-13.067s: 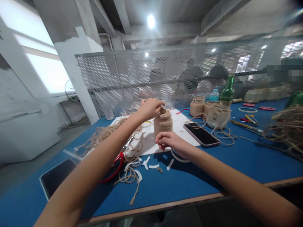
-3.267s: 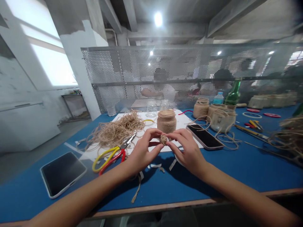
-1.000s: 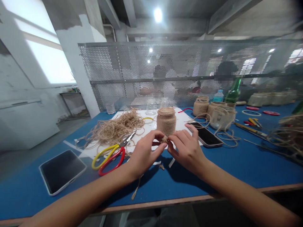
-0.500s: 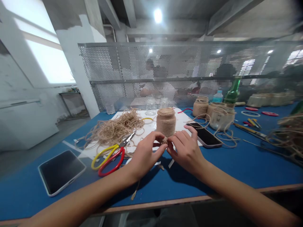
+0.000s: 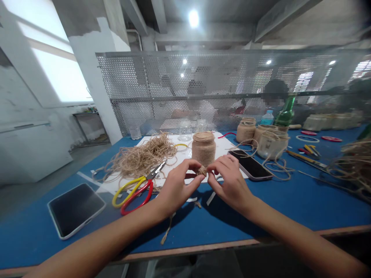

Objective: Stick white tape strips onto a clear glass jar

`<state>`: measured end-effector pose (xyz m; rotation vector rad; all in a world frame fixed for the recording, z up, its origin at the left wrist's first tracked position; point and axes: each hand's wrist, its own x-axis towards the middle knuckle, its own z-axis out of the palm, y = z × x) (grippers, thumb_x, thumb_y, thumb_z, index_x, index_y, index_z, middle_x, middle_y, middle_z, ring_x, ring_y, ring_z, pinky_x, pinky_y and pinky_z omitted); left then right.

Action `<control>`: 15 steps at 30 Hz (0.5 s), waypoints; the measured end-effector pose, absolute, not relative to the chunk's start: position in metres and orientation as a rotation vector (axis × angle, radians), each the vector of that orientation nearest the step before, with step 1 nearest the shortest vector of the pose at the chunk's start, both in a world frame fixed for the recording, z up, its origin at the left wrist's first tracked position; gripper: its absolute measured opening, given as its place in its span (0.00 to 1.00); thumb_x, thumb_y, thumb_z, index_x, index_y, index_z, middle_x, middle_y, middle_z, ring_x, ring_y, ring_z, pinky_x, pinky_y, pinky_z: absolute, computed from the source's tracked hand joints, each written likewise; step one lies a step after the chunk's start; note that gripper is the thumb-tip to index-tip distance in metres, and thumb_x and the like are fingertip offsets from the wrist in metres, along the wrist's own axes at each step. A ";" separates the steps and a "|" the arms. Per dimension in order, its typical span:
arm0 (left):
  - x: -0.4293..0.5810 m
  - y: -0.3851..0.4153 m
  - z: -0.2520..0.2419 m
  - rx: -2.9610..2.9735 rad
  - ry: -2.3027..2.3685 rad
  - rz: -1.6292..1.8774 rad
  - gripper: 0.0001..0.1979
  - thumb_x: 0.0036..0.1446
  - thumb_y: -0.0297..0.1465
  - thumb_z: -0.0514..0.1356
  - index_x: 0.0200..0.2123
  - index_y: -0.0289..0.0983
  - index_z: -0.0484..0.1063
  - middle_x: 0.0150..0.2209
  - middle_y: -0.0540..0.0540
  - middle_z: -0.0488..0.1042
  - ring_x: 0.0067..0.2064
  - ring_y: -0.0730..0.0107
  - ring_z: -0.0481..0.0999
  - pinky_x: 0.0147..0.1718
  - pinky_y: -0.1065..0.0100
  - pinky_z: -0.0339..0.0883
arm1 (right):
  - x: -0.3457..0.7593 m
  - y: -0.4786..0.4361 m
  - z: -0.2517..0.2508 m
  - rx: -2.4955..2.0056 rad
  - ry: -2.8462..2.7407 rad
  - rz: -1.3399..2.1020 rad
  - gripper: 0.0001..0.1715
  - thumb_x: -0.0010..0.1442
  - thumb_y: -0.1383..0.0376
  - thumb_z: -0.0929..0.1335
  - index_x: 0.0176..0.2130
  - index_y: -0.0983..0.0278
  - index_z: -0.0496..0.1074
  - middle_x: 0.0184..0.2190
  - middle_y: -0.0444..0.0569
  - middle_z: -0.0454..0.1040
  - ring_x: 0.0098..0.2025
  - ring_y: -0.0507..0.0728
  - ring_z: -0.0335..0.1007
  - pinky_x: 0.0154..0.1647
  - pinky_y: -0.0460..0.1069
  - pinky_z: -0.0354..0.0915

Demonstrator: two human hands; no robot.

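Low over the front of the table, my left hand [image 5: 181, 186] pinches a small bundle of twine [image 5: 202, 170] between thumb and fingertips. Close at its right side is my right hand [image 5: 230, 181], fingers curled and drawn together; whether a strand lies between those fingertips is too small to tell. Just behind both hands stands an upright jar wrapped in twine [image 5: 203, 148], partly covered by the fingers. Scissors with one yellow and one red handle [image 5: 139, 191] lie beside my left hand, blades half apart. A dark phone [image 5: 251, 165] rests beyond my right hand.
A loose heap of twine [image 5: 142, 156] covers the left part of the white paper [image 5: 222, 150]. A tablet-like device [image 5: 75, 210] lies at the front left. Wrapped jars [image 5: 245, 130], a green bottle [image 5: 285, 112] and more twine [image 5: 358, 168] stand right. A perforated metal screen [image 5: 162, 85] closes the back.
My right hand has shifted slightly right, its fingertips moving a little away from the twine bundle. My left hand keeps its pinch in nearly the same spot.
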<state>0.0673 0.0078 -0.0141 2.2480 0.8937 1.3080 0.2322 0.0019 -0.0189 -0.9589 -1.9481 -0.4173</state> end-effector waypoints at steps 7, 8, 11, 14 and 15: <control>0.066 0.008 -0.013 2.215 0.896 1.293 0.08 0.54 0.29 0.56 0.39 0.37 0.64 0.38 0.47 0.69 0.39 0.73 0.72 0.36 0.69 0.72 | 0.233 0.002 -0.016 -0.973 -1.940 -0.206 0.05 0.52 0.73 0.62 0.29 0.63 0.65 0.24 0.42 0.64 0.28 0.51 0.61 0.43 0.52 0.54; 0.066 0.008 -0.013 2.215 0.895 1.294 0.08 0.54 0.29 0.56 0.39 0.37 0.64 0.38 0.47 0.69 0.39 0.73 0.72 0.36 0.70 0.72 | 0.233 0.002 -0.015 -0.977 -1.939 -0.172 0.05 0.52 0.73 0.62 0.29 0.63 0.65 0.24 0.42 0.64 0.28 0.51 0.61 0.42 0.52 0.54; 0.065 0.008 -0.013 2.216 0.889 1.309 0.08 0.54 0.29 0.56 0.39 0.37 0.64 0.37 0.47 0.69 0.39 0.74 0.72 0.37 0.71 0.72 | 0.234 0.001 -0.013 -0.995 -1.925 -0.070 0.05 0.53 0.73 0.63 0.28 0.64 0.65 0.23 0.42 0.63 0.28 0.51 0.60 0.38 0.50 0.54; 0.065 0.008 -0.012 2.200 0.882 1.297 0.08 0.54 0.28 0.56 0.39 0.37 0.64 0.37 0.47 0.69 0.40 0.73 0.71 0.38 0.70 0.71 | 0.235 0.001 -0.011 -1.007 -1.922 0.029 0.05 0.53 0.72 0.63 0.28 0.64 0.65 0.23 0.41 0.63 0.27 0.50 0.60 0.34 0.48 0.55; 0.065 0.008 -0.012 2.197 0.879 1.288 0.08 0.54 0.28 0.56 0.40 0.37 0.64 0.37 0.47 0.69 0.40 0.73 0.71 0.38 0.70 0.71 | 0.235 0.001 -0.011 -1.006 -1.922 0.055 0.05 0.54 0.72 0.63 0.28 0.64 0.65 0.23 0.41 0.63 0.27 0.50 0.60 0.33 0.48 0.55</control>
